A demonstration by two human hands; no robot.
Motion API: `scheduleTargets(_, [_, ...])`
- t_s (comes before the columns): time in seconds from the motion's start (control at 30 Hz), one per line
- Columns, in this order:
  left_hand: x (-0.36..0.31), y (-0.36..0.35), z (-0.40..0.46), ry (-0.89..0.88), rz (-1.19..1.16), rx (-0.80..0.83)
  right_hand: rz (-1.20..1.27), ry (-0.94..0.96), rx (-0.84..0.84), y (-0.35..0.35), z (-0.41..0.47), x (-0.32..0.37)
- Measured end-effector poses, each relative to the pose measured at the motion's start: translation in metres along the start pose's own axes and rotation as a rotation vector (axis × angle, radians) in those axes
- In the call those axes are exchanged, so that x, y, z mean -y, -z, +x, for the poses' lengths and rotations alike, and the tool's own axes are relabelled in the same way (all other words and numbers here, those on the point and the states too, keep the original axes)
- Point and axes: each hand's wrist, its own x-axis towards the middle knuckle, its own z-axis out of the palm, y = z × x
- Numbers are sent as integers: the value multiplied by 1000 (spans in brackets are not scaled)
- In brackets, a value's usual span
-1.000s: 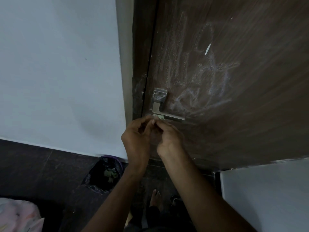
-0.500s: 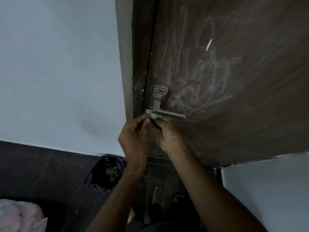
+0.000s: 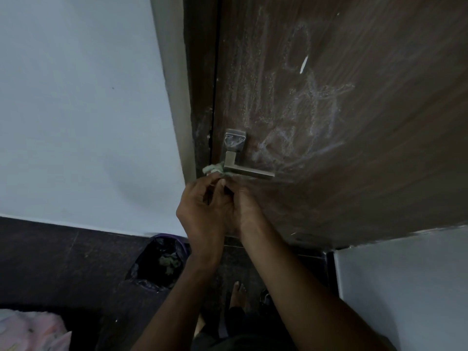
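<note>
A dark brown door (image 3: 354, 148) with chalk scribbles carries a silver lever handle (image 3: 249, 171). A small pale green wad of cloth (image 3: 214, 169) sits at the handle's left end. My left hand (image 3: 202, 211) and my right hand (image 3: 243, 206) are pressed together just below the handle. Their fingertips pinch the green wad from beneath. The rest of the wad is hidden between my fingers.
A white wall (image 3: 76, 110) stands left of the door frame. On the dark floor sits a bin with a black liner (image 3: 159, 262) holding green scraps. My bare foot (image 3: 236, 292) is below. A white panel (image 3: 405, 287) is at the lower right, pink fabric (image 3: 30, 330) at the lower left.
Both hands have stayed together under the handle. The green wad now shows more to the left of the handle's end.
</note>
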Motion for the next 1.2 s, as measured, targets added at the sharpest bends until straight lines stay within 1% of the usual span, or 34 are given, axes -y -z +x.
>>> scheduleTargets(0.1, [1,2,-1,1,8,2,143,32,-24,-4,7,14])
scheduleTargets(0.3, [4,3,1,2,32,13,189,135,-37,9,5,29])
scheduleTargets(0.33, [4,2,2,7,43,12,188,155,-36,13,4,32])
scheduleTargets(0.4, [5,1,1,13,57,18,108,160,-38,18,3,37])
scheduleTargets(0.5, [5,-3,-1,43,27,37,12,88,7,13,-1,29])
scheduleTargets(0.6, [4,-10,-1,70,0,55,22,67,15,6,-3,25])
scheduleTargets(0.73, [2,-15,-1,34,44,94,37,146,-59,26,-13,46])
scheduleTargets(0.83, [1,-18,-2,47,46,109,81,199,-110,46,-21,65])
scheduleTargets(1.03, [-4,-26,-11,79,34,166,15,134,-61,33,-16,45])
scheduleTargets(1.2, [-9,-29,-12,41,44,174,41,225,-118,53,-24,68])
